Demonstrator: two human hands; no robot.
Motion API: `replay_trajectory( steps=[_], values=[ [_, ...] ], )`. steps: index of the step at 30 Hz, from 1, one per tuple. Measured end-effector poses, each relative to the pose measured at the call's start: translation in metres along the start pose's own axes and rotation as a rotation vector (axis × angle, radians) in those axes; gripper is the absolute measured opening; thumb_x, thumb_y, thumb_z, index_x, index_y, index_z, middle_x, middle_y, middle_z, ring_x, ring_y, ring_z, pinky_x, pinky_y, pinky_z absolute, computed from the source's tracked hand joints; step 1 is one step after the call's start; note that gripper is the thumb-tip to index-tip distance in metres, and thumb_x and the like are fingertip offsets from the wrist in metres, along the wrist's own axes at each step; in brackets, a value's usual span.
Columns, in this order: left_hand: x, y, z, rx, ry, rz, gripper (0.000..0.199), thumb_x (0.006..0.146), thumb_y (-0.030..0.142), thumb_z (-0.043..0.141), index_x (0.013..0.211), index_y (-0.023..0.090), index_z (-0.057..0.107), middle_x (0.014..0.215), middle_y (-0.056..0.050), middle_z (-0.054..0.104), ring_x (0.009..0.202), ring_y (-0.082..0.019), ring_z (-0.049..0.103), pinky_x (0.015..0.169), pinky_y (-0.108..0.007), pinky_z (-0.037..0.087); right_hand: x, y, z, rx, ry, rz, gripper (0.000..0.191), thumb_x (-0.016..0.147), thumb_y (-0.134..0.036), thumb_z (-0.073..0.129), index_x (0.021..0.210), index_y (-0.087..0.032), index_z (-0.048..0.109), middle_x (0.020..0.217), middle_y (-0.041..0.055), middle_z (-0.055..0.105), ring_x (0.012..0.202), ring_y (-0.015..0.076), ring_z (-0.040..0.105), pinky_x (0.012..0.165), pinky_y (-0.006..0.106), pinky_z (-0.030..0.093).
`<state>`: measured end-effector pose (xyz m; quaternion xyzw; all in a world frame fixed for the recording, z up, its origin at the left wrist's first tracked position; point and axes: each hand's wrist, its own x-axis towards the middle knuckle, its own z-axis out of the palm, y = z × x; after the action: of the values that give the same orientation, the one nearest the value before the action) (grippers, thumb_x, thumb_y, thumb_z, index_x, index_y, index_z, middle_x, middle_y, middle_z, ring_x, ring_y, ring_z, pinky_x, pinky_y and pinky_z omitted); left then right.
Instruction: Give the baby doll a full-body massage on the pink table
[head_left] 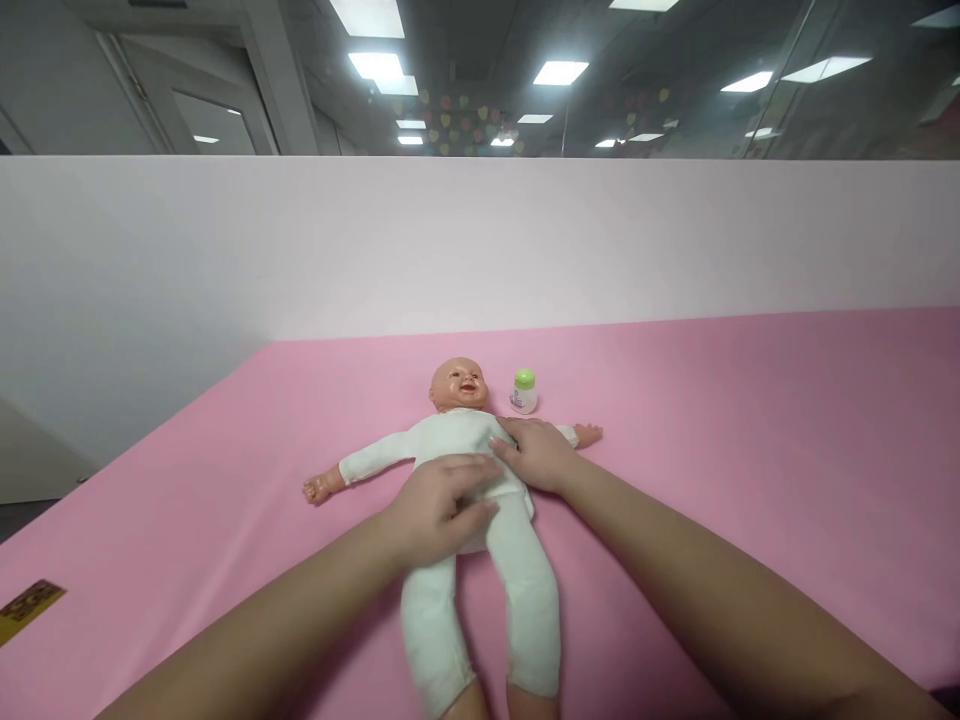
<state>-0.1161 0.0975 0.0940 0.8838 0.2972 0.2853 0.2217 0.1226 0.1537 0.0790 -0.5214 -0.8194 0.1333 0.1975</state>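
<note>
Two hands rest on a baby doll [457, 440] that lies face up on the pink mat [750, 450], arms flung out to either side. The left hand [439, 510] lies flat across the doll's belly and hip, fingers loosely curled and pressed down on the white bodysuit rather than pinching it. The right hand [536, 455] sits just beyond and to the side of that hold, palm down over the doll's chest and shoulder, fingers together and laid on the cloth. Neither hand closes around anything; both simply press.

Past the right hand, near the doll's head, stands a small white bottle [524, 391] with a green cap, upright, capped and untouched. Well away from the left forearm, at the mat's near edge, lies a yellowish card [28, 606].

As for how far things stand: the doll is fully dressed, suit smooth over legs and arms, laid out straight. To my eye the work is at an early or steadying stage, with the bottle not yet brought in.
</note>
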Motion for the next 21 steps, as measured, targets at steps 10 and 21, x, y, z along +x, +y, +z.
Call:
replay_trajectory(
  steps=[10, 21],
  values=[
    [0.015, -0.068, -0.01, 0.244, 0.037, -0.212, 0.072, 0.104, 0.06, 0.05, 0.163, 0.019, 0.046, 0.171, -0.009, 0.04, 0.16, -0.03, 0.033, 0.132, -0.051, 0.025, -0.006, -0.008, 0.002, 0.031, 0.015, -0.036, 0.047, 0.107, -0.051, 0.051, 0.141, -0.022, 0.062, 0.134, 0.0128, 0.072, 0.12, 0.0349, 0.067, 0.104, 0.046, 0.046],
    [0.009, -0.083, -0.01, 0.201, 0.228, -0.359, 0.058, 0.102, 0.05, 0.052, 0.153, 0.021, 0.058, 0.151, -0.011, 0.062, 0.14, -0.03, 0.058, 0.12, -0.047, 0.043, -0.019, -0.018, -0.005, 0.017, 0.122, -0.053, 0.035, 0.102, -0.041, 0.058, 0.126, -0.018, 0.069, 0.13, 0.0152, 0.073, 0.123, 0.0349, 0.066, 0.106, 0.049, 0.049]
  ],
)
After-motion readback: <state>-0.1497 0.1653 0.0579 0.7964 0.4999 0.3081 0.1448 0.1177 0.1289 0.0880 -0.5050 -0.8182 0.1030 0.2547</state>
